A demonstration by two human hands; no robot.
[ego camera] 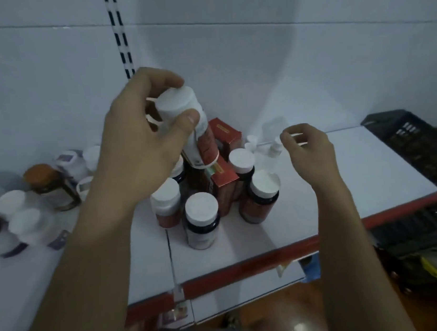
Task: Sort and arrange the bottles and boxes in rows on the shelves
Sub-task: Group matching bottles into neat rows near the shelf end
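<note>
1. Nearest, a white-capped bottle [202,220] was seen upright at the shelf [264,240] front.
2. Above the cluster, the red-label bottle [204,141] was gripped round its cap by the left hand [142,143], its long axis tilted: cap to 11 o'clock, base to 5.
3. It was best righted before being set into a row gap, neighbours left unknocked.
4. At 3 o'clock, the right hand [308,152] was loosely curled; any pinch could not be told.

Two red boxes [224,185] at centre, one black crate [397,134] at right, one bottle [177,102] held aloft, roughly a dozen more bottles [202,215] standing, the leftmost too blurred to count.
</note>
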